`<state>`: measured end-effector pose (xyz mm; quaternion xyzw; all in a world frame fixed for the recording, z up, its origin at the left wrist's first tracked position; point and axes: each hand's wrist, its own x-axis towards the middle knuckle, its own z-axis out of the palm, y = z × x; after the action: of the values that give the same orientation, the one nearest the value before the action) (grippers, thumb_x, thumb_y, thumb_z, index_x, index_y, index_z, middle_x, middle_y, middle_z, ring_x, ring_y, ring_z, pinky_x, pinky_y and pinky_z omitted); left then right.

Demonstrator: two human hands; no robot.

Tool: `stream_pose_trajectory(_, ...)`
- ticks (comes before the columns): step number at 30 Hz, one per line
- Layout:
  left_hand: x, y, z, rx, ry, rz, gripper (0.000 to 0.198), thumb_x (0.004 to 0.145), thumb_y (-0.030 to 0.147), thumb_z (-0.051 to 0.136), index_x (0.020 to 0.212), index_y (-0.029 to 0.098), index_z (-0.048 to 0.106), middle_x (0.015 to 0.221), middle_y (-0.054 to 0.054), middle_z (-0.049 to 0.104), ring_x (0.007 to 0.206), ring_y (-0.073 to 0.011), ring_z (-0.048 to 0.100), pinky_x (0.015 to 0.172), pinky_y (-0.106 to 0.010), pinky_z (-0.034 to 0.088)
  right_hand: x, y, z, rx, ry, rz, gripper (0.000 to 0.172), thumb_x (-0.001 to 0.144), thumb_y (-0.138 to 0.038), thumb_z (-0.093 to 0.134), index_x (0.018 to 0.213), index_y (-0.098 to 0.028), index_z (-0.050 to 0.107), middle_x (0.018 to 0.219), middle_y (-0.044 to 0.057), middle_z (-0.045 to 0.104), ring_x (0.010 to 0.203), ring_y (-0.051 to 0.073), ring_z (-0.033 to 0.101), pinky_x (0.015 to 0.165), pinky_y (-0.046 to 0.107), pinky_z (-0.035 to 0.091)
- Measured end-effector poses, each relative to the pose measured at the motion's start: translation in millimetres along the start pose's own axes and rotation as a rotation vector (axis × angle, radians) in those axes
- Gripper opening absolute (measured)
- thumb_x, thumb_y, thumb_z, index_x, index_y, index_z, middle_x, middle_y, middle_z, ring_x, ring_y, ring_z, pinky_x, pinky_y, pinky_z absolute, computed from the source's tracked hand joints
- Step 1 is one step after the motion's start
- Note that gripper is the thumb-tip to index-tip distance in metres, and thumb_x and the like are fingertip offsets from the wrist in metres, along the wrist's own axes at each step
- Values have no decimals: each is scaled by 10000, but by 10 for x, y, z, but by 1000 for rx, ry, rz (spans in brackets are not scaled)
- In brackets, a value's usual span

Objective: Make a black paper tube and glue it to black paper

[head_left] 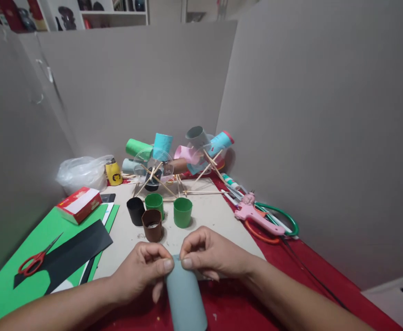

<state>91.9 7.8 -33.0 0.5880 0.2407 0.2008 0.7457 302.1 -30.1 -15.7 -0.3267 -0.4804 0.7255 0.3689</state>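
A grey-blue strip of paper hangs curved toward me at the front edge of the pale board. My left hand pinches its upper left corner between thumb and fingers. Its upper right corner is pinched by my right hand, close beside the left. Just beyond my hands stand several short paper cups: a brown one, a black one, a green one and another green one. Farther back is a wheel-like model of sticks with coloured paper tubes around it.
On the left, red-handled scissors lie on black paper over green sheets. A red box, plastic bag and yellow jar stand behind. At right are a pink glue gun and its cord. Grey panels enclose the table.
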Motion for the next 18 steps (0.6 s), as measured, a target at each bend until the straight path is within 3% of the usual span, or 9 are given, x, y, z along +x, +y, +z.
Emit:
stream_pose_trajectory(7, -30, 43, 23, 66, 19, 1, 473, 761, 580, 731, 735, 133, 580, 413, 37, 517, 332, -59, 422, 367, -149, 289, -28, -28, 27, -196, 52, -7, 324, 691, -395, 827, 748, -111, 682, 425, -79, 530, 312, 29, 416, 299, 130, 274)
stream_pose_trajectory(12, 10, 18, -22, 40, -28, -23, 450, 781, 561, 723, 810, 131, 594, 476, 9, 603, 357, -101, 536, 383, -160, 352, 0, -11, 7, -50, -5, -33, 319, 685, -393, 824, 727, -125, 658, 366, -101, 484, 283, 24, 346, 299, 139, 240)
stream_pose_trajectory(18, 34, 80, -76, -24, -72, -66, 399, 793, 495, 740, 858, 126, 601, 563, 1, 661, 386, -117, 600, 405, -166, 378, 47, 13, -49, -3, 26, -32, 284, 682, -351, 833, 706, -112, 681, 393, -94, 508, 283, 1, 322, 300, 130, 193)
